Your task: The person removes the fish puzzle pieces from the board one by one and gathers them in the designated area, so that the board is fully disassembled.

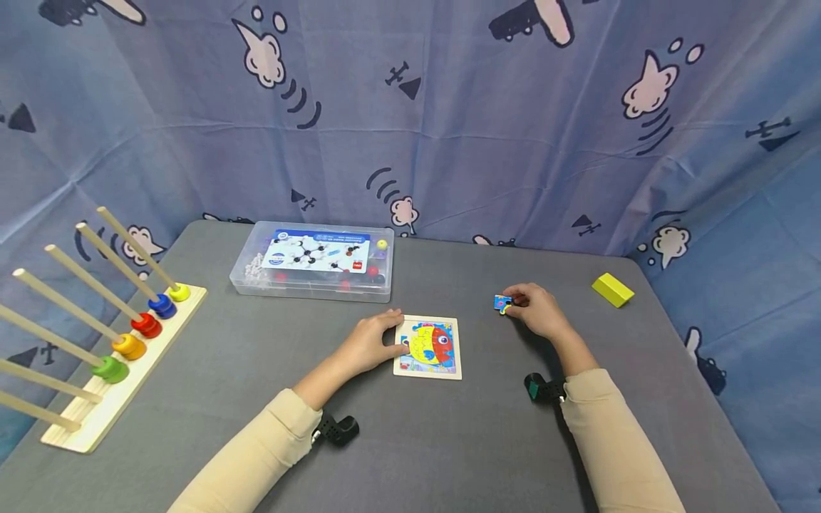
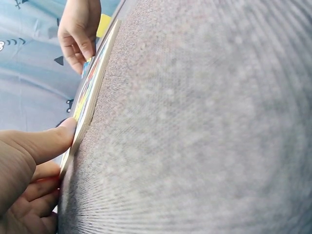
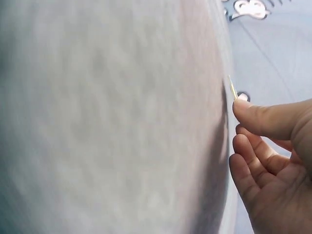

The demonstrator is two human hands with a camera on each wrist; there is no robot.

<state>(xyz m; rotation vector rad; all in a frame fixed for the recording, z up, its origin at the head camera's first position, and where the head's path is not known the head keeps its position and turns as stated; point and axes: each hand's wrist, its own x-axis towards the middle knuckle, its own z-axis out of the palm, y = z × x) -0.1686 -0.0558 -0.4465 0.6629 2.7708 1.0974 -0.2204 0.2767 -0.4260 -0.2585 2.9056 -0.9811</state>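
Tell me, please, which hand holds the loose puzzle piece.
The right hand pinches the piece; the left hand instead holds the board by its edge.

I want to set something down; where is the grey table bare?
The table is bare on the near side of the square wooden fish puzzle, between the beige sleeves, and at the back between the clear plastic box and yellow block. It's crowded at the puzzle: the left hand holds its edge, the right hand pinches a small blue piece.
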